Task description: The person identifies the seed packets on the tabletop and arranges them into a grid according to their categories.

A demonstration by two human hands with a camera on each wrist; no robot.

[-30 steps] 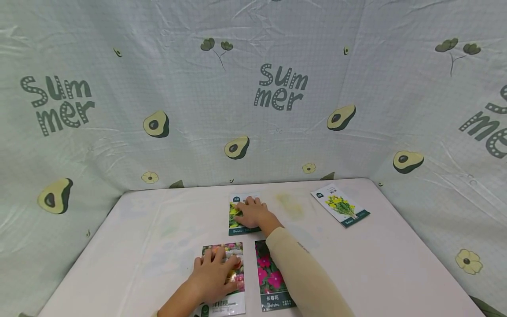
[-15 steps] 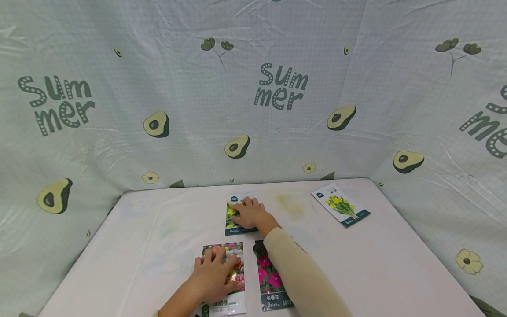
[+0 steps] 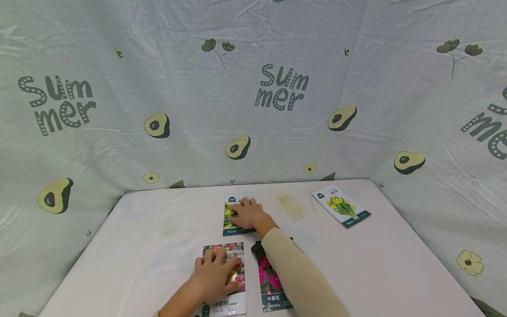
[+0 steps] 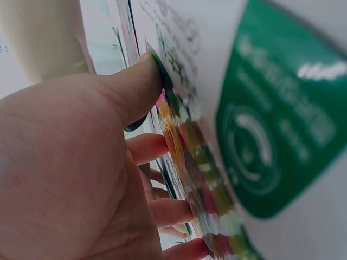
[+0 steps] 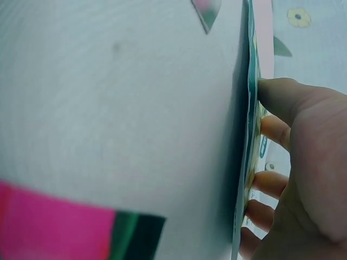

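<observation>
My left hand [image 3: 214, 276] rests spread on a flower seed packet [image 3: 231, 306] with pink and orange blooms, near the front of the table. In the left wrist view, thumb and fingertips touch the face of this packet [image 4: 260, 116]. Farther back, my right hand [image 3: 248, 214] lies over a yellow-flower seed packet [image 3: 233, 231], covering its right part. The right wrist view has the thumb and fingertips of the right hand [image 5: 314, 157] pressing on that packet [image 5: 249, 116], which lies flat. Beneath the right sleeve, a magenta-flower packet [image 3: 271, 280] is partly hidden.
Another yellow-flower seed packet [image 3: 341, 206] lies slanted at the back right of the white table [image 3: 119, 255]. A fabric curtain [image 3: 190, 101] printed with avocados surrounds the back and sides. A black device [image 3: 258, 251] shows at the right wrist.
The right hand has slid its yellow-flower packet a little to the left, and more of the black wrist device shows. The left hand and the other packets stay where they were.
</observation>
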